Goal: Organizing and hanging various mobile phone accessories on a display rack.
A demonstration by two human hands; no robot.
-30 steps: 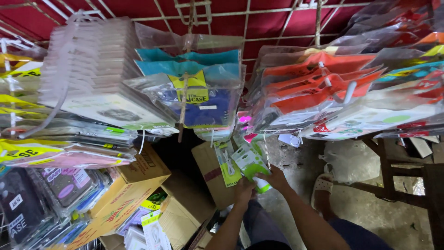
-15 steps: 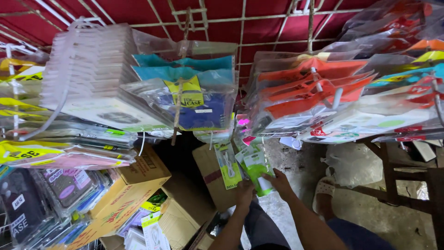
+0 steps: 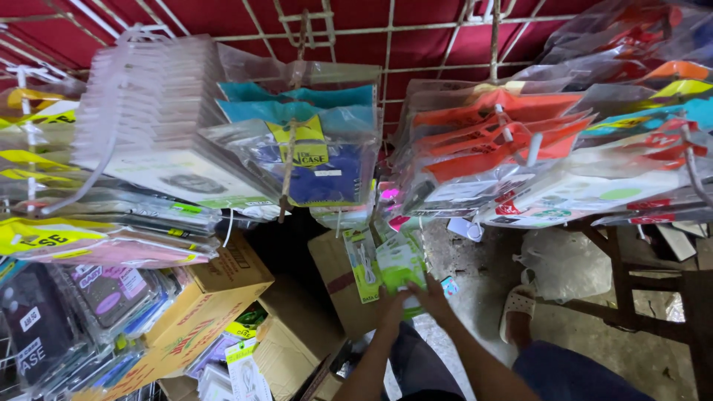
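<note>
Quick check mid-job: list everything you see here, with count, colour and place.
Wire grid: one, pale metal, on red backing, top.
Clear packets: a thick stack, hung upper left.
Blue and teal packets: several, hung centre.
Orange packets: several, hung right of centre.
Yellow-labelled packets: several, left edge.
Cardboard boxes: at least three, brown and yellow, floor, lower left.
Wooden stool: one, brown, right.
White sandal: one, on the person's foot.
Green-and-white cable packets: a few, lower centre.
Left hand: under the green packets.
Right hand: on the same packets.
</note>
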